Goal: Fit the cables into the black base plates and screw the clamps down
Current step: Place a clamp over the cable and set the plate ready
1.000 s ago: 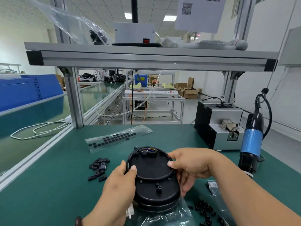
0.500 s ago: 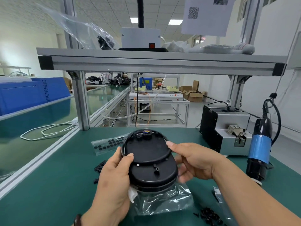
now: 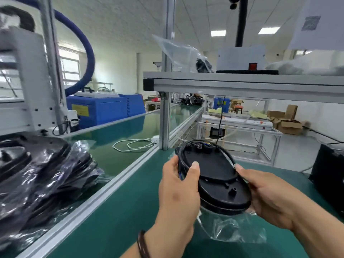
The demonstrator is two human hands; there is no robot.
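A black oval base plate (image 3: 216,175) is held up above the green table (image 3: 119,211), tilted toward me. A black cable (image 3: 226,155) runs round its far rim, with coloured wire ends at the top. My left hand (image 3: 176,192) grips the plate's left edge, thumb on top. My right hand (image 3: 268,198) holds the right edge from below and the side. A clear plastic bag (image 3: 232,228) hangs under the plate.
A pile of bagged black plates (image 3: 41,175) lies at the left on the neighbouring green belt. An aluminium rail (image 3: 104,190) separates belt and table. A shelf frame (image 3: 242,84) spans overhead, its post (image 3: 164,120) just behind the plate. A black box (image 3: 327,170) stands at right.
Both hands have lifted the plate off the table and carried it up and leftward. My view has swung left, so the bagged plate pile has come into sight.
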